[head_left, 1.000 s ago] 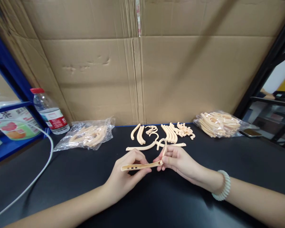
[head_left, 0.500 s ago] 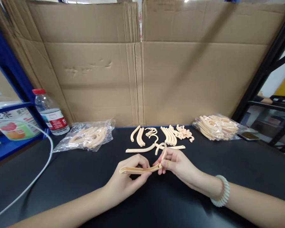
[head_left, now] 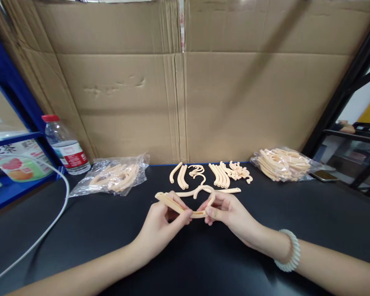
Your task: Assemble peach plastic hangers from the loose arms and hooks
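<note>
Between finger and thumb, my left hand [head_left: 165,226] grips a cream plastic hanger arm [head_left: 172,203], its hollow side turned up toward me. A curved hanger hook [head_left: 213,195] of the same colour is pinched in my right hand [head_left: 226,209]. The hook's base meets the inner end of the arm near my right fingertips; whether they are locked together I cannot tell. Just beyond my hands lies a hanger [head_left: 231,190] with two arms and a hook, partly covered by the held pieces.
Behind are loose hanger arms [head_left: 222,176], hooks [head_left: 195,170] and small curved pieces [head_left: 239,170]. Bagged hanger parts lie left [head_left: 115,177] and right [head_left: 283,164]. A water bottle [head_left: 67,148], a white cable [head_left: 57,224] and a phone [head_left: 323,176] are also on the table. Cardboard [head_left: 126,102] walls the back.
The outer end of the held arm has tilted up and away from me. The hook has turned to the left, so its curve shows wider. Both hands keep their grip.
</note>
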Demonstrator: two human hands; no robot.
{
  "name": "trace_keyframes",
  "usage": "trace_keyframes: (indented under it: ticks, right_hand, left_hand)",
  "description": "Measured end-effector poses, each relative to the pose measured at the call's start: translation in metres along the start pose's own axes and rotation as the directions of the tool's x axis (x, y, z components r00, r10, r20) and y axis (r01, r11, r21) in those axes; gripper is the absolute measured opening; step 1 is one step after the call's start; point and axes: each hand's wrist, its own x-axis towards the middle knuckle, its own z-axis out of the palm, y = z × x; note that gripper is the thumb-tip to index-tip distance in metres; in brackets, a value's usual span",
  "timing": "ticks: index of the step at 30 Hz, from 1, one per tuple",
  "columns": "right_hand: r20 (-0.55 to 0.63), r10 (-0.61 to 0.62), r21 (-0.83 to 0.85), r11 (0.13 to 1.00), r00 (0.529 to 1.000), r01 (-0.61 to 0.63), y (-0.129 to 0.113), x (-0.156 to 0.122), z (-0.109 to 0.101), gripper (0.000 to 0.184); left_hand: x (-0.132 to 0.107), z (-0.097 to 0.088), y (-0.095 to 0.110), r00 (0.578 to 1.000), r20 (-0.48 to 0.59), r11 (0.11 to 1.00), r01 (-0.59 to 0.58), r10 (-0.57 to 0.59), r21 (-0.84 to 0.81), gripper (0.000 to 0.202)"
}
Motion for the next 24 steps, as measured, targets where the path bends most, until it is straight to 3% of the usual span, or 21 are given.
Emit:
trace_keyframes:
  ticks: [3, 8, 14, 18, 21, 24]
  right_hand:
    - [-0.030, -0.024, -0.005, 1.000, 0.999, 0.023, -0.002, 0.000, -0.002, 0.032]
    - [-0.042, -0.003, 0.001, 1.000, 0.999, 0.003, -0.001, 0.001, -0.002, 0.032]
    - [0.049, -0.021, -0.014, 1.000, 0.999, 0.021, 0.001, 0.003, 0.006, 0.031]
    - [-0.020, -0.060, -0.043, 0.997, 0.998, 0.059, -0.004, 0.008, -0.004, 0.032]
    - [-0.111, -0.171, -0.217, 0.965, 0.979, 0.144, -0.010, 0.022, -0.025, 0.032]
    - [-0.100, -0.257, -0.532, 0.830, 0.961, 0.166, -0.015, 0.049, -0.047, 0.032]
  left_hand:
    - [0.001, 0.003, 0.003, 0.988, -0.055, 0.974, 0.133, -0.145, -0.184, 0.022]
    - [-0.002, 0.010, 0.008, 0.944, -0.089, 0.908, 0.275, -0.317, -0.315, 0.035]
    - [-0.004, 0.020, 0.005, 0.958, 0.135, 0.853, 0.288, -0.254, -0.436, 0.038]
    - [-0.002, 0.017, 0.005, 0.941, 0.092, 0.839, 0.334, -0.327, -0.430, 0.037]
    - [0.000, 0.015, 0.004, 0.932, 0.067, 0.824, 0.346, -0.355, -0.449, 0.037]
    - [0.001, 0.013, 0.004, 0.928, 0.076, 0.810, 0.357, -0.366, -0.466, 0.037]
